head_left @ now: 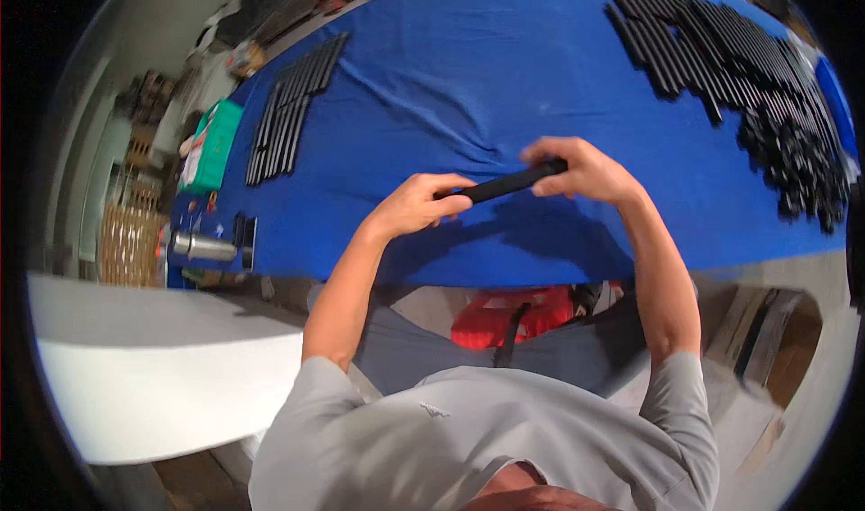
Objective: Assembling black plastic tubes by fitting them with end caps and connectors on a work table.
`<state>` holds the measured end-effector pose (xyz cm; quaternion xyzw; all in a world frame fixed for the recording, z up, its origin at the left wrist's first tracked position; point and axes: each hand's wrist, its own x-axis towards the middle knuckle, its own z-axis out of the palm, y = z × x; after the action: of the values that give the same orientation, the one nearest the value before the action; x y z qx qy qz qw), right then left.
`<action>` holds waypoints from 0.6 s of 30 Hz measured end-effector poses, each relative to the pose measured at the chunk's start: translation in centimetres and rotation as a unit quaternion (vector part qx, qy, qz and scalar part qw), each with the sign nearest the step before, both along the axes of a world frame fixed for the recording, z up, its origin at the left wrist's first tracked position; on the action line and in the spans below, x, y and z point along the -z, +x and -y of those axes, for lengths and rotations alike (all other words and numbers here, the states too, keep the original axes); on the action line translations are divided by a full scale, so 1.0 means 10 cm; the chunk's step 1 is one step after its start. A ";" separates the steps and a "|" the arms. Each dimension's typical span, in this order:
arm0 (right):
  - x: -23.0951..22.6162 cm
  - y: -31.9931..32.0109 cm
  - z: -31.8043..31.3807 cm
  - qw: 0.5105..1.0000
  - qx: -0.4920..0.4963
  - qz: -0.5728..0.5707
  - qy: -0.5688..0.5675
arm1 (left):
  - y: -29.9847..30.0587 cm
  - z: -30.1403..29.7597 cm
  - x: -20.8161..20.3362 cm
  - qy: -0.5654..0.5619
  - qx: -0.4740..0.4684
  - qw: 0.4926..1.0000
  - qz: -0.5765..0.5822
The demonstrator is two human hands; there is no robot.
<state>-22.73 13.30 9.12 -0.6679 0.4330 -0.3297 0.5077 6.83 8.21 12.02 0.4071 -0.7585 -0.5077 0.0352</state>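
A short black tube (501,187) is held above the blue cloth, close to the table's near edge, with its right end tilted a little farther away. My left hand (416,206) is closed round its left end, thumb and fingers pinching it. At the other end, my right hand (584,174) grips the tube between thumb and fingers; its fingertips are slightly blurred. Both tube ends are partly hidden by my fingers. Below them, the shadows of my hands fall on the blue tablecloth (432,78).
Rows of black tubes (293,105) lie at the left; a larger batch of black tubes (712,47) lies far right, beside a heap of small black parts (793,164). A green basket (216,146), steel flask (204,246) and dark phone (247,243) line the left edge. A white surface (162,376) adjoins.
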 end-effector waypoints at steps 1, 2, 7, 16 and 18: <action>0.05 -0.06 0.04 0.997 -0.003 0.079 0.017 | 0.01 -0.07 0.03 0.040 -0.039 0.998 -0.019; 0.13 -0.11 0.08 0.987 -0.007 0.158 0.030 | 0.02 -0.15 0.15 0.069 -0.078 0.993 -0.048; 0.18 -0.07 0.12 0.924 -0.002 0.350 0.152 | -0.11 -0.70 0.48 0.363 -0.168 0.880 -0.255; 0.36 0.25 0.12 0.896 0.045 0.430 0.105 | -0.27 -1.06 0.69 0.436 -0.218 0.774 -0.404; 0.38 0.32 0.16 0.875 0.094 0.459 0.124 | -0.35 -1.12 0.68 0.419 -0.252 0.778 -0.394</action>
<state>-19.50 11.66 5.33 -0.3290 0.2492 -0.5889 0.6949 3.34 19.42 5.25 0.3228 -0.2604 -0.8645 0.2839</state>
